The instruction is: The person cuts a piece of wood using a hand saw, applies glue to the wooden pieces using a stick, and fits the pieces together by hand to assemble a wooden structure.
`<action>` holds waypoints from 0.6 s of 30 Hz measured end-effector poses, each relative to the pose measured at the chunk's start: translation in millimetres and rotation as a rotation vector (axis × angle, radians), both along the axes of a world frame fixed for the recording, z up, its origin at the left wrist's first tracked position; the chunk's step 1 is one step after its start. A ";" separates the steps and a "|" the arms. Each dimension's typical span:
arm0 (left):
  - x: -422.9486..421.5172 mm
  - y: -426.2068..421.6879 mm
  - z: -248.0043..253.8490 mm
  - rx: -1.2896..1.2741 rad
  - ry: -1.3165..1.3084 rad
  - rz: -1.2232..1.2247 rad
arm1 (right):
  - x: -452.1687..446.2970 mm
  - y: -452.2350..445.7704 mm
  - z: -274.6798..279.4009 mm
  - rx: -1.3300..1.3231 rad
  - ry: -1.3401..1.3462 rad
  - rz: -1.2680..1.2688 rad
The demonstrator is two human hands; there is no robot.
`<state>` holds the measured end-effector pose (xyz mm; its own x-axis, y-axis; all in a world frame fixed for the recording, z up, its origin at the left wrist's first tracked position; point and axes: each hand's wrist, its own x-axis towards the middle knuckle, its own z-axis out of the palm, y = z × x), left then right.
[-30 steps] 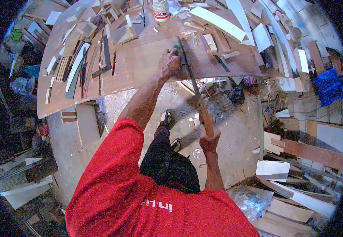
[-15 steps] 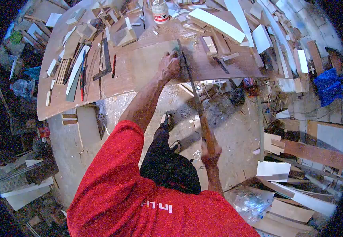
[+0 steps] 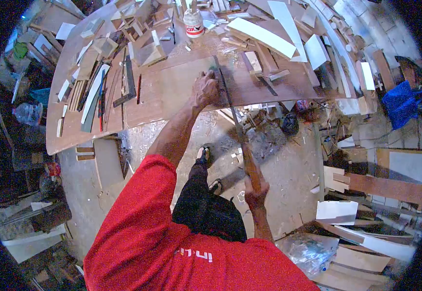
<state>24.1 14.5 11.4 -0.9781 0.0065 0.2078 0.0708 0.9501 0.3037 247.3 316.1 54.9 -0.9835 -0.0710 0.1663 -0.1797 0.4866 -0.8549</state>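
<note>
A thin pale board [image 3: 177, 80] lies flat at the front of the wooden worktable [image 3: 148, 104]. My left hand [image 3: 206, 89] presses down on the board's right part, its fingers curled. Just right of those fingers, the long narrow blade of a handsaw [image 3: 229, 94] runs along the board's right side and past the table's front edge. My right hand [image 3: 257, 191], low in front of my body, is wrapped round the saw's wooden handle [image 3: 252, 167]. Whether the teeth are inside a cut cannot be made out.
A white glue bottle [image 3: 194, 24] stands at the back among offcuts. Left of the board lie a dark try square [image 3: 127, 85] and a red pencil [image 3: 139, 88]. Wood strips [image 3: 264, 36] cover the back right. Scraps and a plastic bag [image 3: 308, 252] lie on the floor at right.
My right hand and the saw have shifted slightly, the handle a little lower and to the left. The left hand stays on the board. The whole view has tilted a little.
</note>
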 end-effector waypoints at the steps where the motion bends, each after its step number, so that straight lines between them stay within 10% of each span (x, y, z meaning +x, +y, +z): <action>1: 1.3 4.2 12.3 0.033 -0.036 0.045 | -18.1 -1.2 -30.2 0.048 -0.125 0.027; 12: 2.5 1.6 19.9 0.027 -0.040 -0.014 | -18.3 -7.7 -1.1 -0.074 -0.113 -0.045; 14: 3.7 3.5 23.7 0.021 -0.048 0.018 | -54.3 -13.4 -23.4 0.292 -0.482 0.122; 15: 3.5 0.0 10.6 0.019 -0.053 0.015 | -57.6 -23.7 -5.8 -0.022 -0.273 0.141; 18: -1.7 1.1 4.0 0.014 -0.003 0.008 | -12.7 4.7 -10.1 0.112 -0.122 0.114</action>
<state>22.4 15.7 15.4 -0.9789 -0.0046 0.2044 0.0617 0.9464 0.3170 234.6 320.8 44.8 -0.9805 -0.1941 0.0308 -0.1369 0.5622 -0.8156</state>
